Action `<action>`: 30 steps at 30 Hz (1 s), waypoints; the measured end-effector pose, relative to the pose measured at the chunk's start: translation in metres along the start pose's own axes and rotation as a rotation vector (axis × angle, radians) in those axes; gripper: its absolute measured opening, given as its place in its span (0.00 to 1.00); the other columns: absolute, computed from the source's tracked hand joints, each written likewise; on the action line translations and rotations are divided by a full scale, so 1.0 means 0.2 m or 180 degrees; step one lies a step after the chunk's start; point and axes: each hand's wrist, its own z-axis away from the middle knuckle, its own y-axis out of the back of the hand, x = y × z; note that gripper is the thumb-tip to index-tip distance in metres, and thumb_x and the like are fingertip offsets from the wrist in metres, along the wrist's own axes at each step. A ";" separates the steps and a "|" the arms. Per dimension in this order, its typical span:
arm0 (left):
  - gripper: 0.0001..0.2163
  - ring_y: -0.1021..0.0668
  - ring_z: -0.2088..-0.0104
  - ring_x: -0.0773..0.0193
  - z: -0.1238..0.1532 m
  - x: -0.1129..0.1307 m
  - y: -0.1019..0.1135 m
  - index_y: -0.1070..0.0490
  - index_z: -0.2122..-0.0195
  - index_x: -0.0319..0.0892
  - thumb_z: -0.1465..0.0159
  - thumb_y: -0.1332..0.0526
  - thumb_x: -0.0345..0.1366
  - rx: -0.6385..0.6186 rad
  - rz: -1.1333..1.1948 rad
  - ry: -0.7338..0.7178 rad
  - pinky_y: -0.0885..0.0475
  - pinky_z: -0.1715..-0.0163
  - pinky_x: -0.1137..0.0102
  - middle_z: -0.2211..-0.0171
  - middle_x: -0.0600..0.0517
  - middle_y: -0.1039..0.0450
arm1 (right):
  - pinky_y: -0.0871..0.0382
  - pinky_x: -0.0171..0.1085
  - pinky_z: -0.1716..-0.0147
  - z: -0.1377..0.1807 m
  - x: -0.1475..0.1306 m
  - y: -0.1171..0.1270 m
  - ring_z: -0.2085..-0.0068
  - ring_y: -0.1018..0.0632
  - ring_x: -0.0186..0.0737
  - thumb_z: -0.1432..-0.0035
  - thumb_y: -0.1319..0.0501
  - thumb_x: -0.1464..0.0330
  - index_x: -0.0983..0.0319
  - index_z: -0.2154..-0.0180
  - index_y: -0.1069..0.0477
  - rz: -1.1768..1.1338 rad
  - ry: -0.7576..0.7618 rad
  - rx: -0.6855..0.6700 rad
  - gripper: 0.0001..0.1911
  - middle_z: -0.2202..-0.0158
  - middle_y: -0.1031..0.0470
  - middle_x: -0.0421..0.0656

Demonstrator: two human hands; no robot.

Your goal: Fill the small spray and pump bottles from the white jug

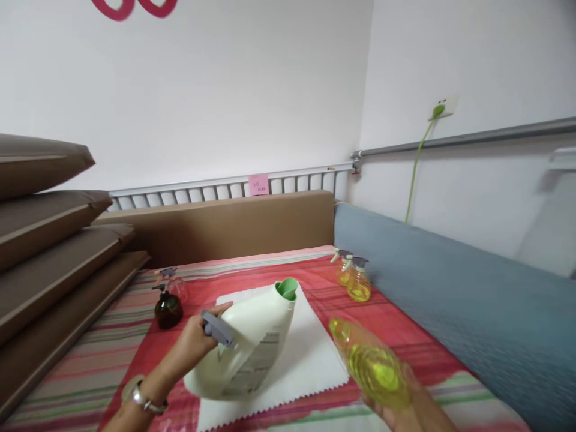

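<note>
My left hand [204, 327] grips a large pale jug [256, 342] with a green spout and a printed label. The jug is tilted, its spout raised to the right. A grey spray head [218, 329] shows at the same hand, seemingly held by its fingers. My right hand [400, 402] is wrapped around a clear bottle [375, 366] of yellow liquid, blurred and tipped with its neck toward the upper left; no sprayer is on it. Beneath the jug lies a white cloth [310, 354] with a zigzag edge.
Two spray bottles [359, 288] with yellow liquid stand at the right. A dark pump bottle [168, 309] and a clear pinkish spray bottle [179, 289] stand left. Stacked brown cushions [54, 240] rise at far left; a blue-grey padded side [441, 282] borders the right.
</note>
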 end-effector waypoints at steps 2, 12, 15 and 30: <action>0.27 0.23 0.55 0.53 0.02 0.02 -0.02 0.25 0.55 0.42 0.58 0.43 0.22 -0.0205 0.0040 0.0100 0.32 0.50 0.62 0.58 0.49 0.22 | 0.27 0.44 0.64 -0.02 -0.13 -0.04 0.56 0.25 0.49 0.51 0.37 0.53 0.53 0.52 0.31 -0.0076 0.0210 0.0096 0.24 0.56 0.23 0.43; 0.26 0.23 0.54 0.52 0.00 0.03 -0.18 0.26 0.53 0.43 0.55 0.43 0.23 -0.0544 0.0036 -0.0127 0.30 0.52 0.63 0.53 0.48 0.25 | 0.29 0.41 0.66 -0.13 -0.45 -0.16 0.58 0.23 0.46 0.46 0.38 0.58 0.58 0.54 0.31 0.1030 0.0551 -0.0098 0.19 0.54 0.24 0.47; 0.28 0.22 0.55 0.53 0.00 0.03 -0.20 0.27 0.52 0.46 0.55 0.44 0.23 -0.0594 -0.0115 -0.0228 0.29 0.55 0.64 0.53 0.50 0.24 | 0.29 0.40 0.69 -0.15 -0.48 -0.15 0.61 0.23 0.44 0.47 0.37 0.58 0.58 0.57 0.30 0.1304 0.0545 -0.0089 0.17 0.56 0.23 0.46; 0.29 0.25 0.51 0.52 0.00 0.06 -0.22 0.26 0.53 0.46 0.58 0.45 0.23 -0.0632 -0.0155 -0.0204 0.32 0.51 0.63 0.52 0.50 0.25 | 0.30 0.41 0.62 -0.23 -0.67 -0.20 0.61 0.23 0.45 0.56 0.32 0.56 0.58 0.58 0.30 0.2858 0.0867 0.0305 0.23 0.61 0.23 0.44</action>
